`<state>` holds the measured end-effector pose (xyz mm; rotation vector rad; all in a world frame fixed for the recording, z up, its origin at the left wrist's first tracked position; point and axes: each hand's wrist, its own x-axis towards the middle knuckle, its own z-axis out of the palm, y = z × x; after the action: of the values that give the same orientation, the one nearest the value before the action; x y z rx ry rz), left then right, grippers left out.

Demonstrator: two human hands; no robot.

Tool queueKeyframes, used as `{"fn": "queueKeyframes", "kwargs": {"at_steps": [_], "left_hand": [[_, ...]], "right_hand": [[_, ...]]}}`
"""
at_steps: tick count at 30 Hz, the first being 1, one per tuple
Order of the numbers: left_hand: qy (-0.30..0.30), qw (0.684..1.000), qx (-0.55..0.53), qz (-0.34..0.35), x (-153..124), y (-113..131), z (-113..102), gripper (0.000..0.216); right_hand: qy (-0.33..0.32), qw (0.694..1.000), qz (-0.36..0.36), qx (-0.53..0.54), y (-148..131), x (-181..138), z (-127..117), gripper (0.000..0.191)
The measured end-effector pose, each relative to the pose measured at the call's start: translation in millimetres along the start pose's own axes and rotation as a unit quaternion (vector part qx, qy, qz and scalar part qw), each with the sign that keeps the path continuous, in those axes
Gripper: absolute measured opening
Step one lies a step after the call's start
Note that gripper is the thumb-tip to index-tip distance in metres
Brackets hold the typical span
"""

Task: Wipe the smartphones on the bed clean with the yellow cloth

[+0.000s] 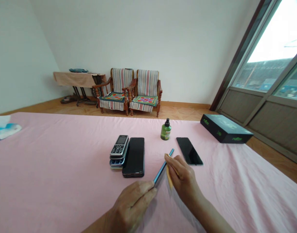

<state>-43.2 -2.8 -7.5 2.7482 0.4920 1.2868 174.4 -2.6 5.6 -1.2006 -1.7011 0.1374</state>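
Pink cloth [63, 187] beneath hands [132, 205] and blue-edged phone [161, 171].

My left hand [133, 204] hides the near end of the slim blue phone [162, 169], held so edge-on that I can't make out its faces. My right hand [182, 174] covers most of the yellow rag [169, 178]. The near edge of the pink cloth [53, 168] falls out of view; near its far left corner a white-and-blue packet [5, 128] is cut off. The green bottle's label [166, 132] is too small to read.
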Motion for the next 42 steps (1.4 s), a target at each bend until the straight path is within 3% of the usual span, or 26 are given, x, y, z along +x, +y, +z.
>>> {"fn": "queueKeyframes", "kwargs": {"at_steps": [6, 12, 18, 24, 26, 29, 31, 36, 42], "left_hand": [[0.009, 0.998, -0.011, -0.056, -4.4, -0.8, 5.5, 0.033], [0.059, 0.997, -0.027, -0.051, 0.5, 0.7, 8.7, 0.040], [0.045, 0.996, -0.050, -0.052, -1.7, -0.1, 9.4, 0.045], [0.038, 0.997, -0.019, -0.068, -0.7, 1.4, 7.7, 0.038], [0.039, 0.996, -0.019, -0.083, 2.6, 1.4, 7.2, 0.034], [0.034, 0.995, -0.032, -0.091, 8.1, 2.0, 6.3, 0.026], [0.031, 0.996, -0.038, -0.081, 11.4, 3.0, 5.1, 0.023], [0.027, 0.998, -0.034, -0.050, 15.5, 5.1, 1.8, 0.023], [0.008, 0.997, -0.048, -0.055, 10.6, 5.3, 1.7, 0.028]], "right_hand": [[-0.029, 0.999, -0.007, 0.039, -24.8, -14.7, 11.9, 0.032], [-0.039, 0.996, -0.033, 0.067, -41.4, -28.9, 17.6, 0.032], [-0.046, 0.994, -0.049, 0.091, -48.8, -35.3, 20.8, 0.033], [-0.099, 0.976, -0.072, 0.180, -50.1, -29.7, 13.2, 0.027], [-0.056, 0.984, -0.054, 0.161, -44.3, -23.5, 9.5, 0.025], [0.076, 0.994, 0.046, 0.063, -22.5, -10.3, 2.8, 0.018], [0.120, 0.989, 0.087, 0.013, -2.6, -1.3, -1.9, 0.017], [0.126, 0.986, 0.107, -0.020, 34.1, 11.4, -8.5, 0.024], [0.090, 0.993, 0.080, -0.016, 35.6, 10.8, -7.4, 0.024]]}}
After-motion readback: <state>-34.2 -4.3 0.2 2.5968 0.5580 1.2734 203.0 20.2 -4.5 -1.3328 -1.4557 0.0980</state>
